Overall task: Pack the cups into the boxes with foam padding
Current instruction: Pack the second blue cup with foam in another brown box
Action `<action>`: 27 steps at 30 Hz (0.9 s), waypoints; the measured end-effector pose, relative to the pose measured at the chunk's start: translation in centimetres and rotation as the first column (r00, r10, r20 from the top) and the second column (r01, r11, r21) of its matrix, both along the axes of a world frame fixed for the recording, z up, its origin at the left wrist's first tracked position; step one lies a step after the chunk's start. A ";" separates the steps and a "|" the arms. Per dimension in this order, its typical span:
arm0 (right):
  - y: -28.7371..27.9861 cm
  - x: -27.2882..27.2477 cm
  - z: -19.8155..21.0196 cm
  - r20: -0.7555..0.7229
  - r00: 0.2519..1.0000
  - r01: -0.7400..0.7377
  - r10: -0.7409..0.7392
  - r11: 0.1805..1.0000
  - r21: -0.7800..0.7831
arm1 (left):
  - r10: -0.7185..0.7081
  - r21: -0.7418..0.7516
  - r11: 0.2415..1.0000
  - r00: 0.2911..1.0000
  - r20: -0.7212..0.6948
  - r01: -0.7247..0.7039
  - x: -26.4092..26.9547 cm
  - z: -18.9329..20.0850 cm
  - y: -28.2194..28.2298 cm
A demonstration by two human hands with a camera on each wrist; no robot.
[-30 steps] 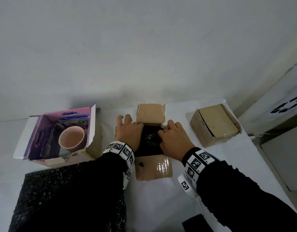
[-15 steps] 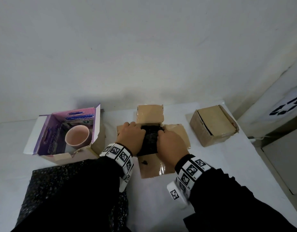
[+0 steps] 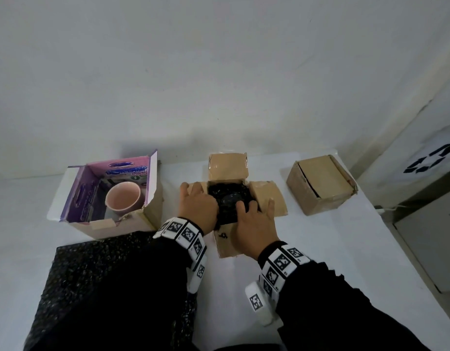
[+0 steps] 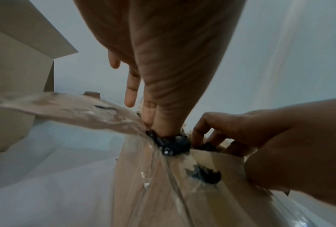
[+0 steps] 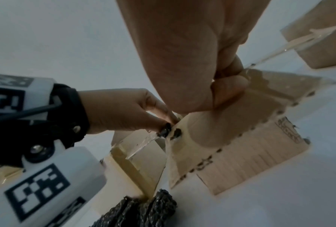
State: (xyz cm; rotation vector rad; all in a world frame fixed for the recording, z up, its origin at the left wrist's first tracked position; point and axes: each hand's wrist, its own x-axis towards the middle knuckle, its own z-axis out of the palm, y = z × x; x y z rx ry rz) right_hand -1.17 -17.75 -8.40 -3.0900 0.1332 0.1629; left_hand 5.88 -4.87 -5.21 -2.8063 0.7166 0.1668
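A brown cardboard box (image 3: 227, 164) stands open mid-table with its flaps spread, lined with black foam padding (image 3: 229, 198). Something dark and round sits in the foam; I cannot tell what it is. My left hand (image 3: 198, 206) is at the box's left edge, thumb and forefinger pinching the foam (image 4: 171, 144). My right hand (image 3: 254, 219) is at the near right corner, its bent fingers digging into the foam's edge (image 5: 164, 132). A pink cup (image 3: 122, 198) stands in an open purple box (image 3: 153, 173) to the left.
A closed brown box (image 3: 320, 183) sits at the right of the white table (image 3: 345, 249). A large black foam sheet (image 3: 92, 269) lies near the front left. A white bin with a recycling sign (image 3: 431, 160) stands off the table's right edge.
Both hands have come off the side flaps and closed in on the foam in the box. The right flap now lies uncovered.
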 end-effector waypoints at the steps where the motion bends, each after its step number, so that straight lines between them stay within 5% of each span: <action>1: -0.1 0.2 0.1 -0.022 1.000 0.007 -0.007 1.000 0.018 | 0.010 0.014 1.000 1.000 0.002 -0.010 0.2 0.0 -0.3; 6: -0.9 2.1 0.6 -0.135 0.988 0.095 -0.077 0.986 0.134 | 0.022 0.023 0.999 0.998 0.060 -0.024 1.3 -0.8 -1.2; 12: -0.5 2.9 -0.2 -0.179 0.982 0.074 -0.066 0.996 0.040 | -0.083 0.018 0.996 0.993 0.087 0.082 1.5 -0.6 -1.0; 21: -2.1 2.9 1.2 -0.184 0.981 0.099 -0.056 0.967 0.233 | -0.259 0.048 0.963 0.957 -0.128 0.267 2.2 -1.8 0.1; 24: -2.0 3.0 1.2 -0.168 0.985 0.088 -0.050 0.970 0.228 | -0.227 0.009 0.972 0.948 -0.224 0.235 2.6 -0.8 0.5; 27: -1.9 3.0 0.9 -0.145 0.989 0.061 -0.033 0.979 0.195 | -0.180 0.068 0.979 0.969 -0.167 0.193 2.0 -0.9 -0.3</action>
